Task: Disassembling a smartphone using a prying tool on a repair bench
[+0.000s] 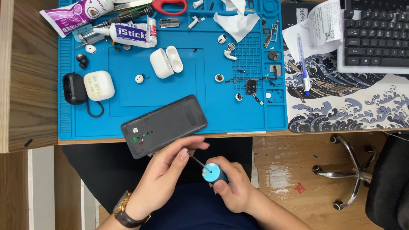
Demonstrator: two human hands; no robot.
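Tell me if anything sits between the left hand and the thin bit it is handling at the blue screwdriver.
Nothing visible does. The left hand already pinches the thin bit, whose tip meets the blue screwdriver gripped by the right hand.

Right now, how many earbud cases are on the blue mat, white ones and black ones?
White open case: 1
White closed case: 1
Black case: 1
Total on the blue mat: 3
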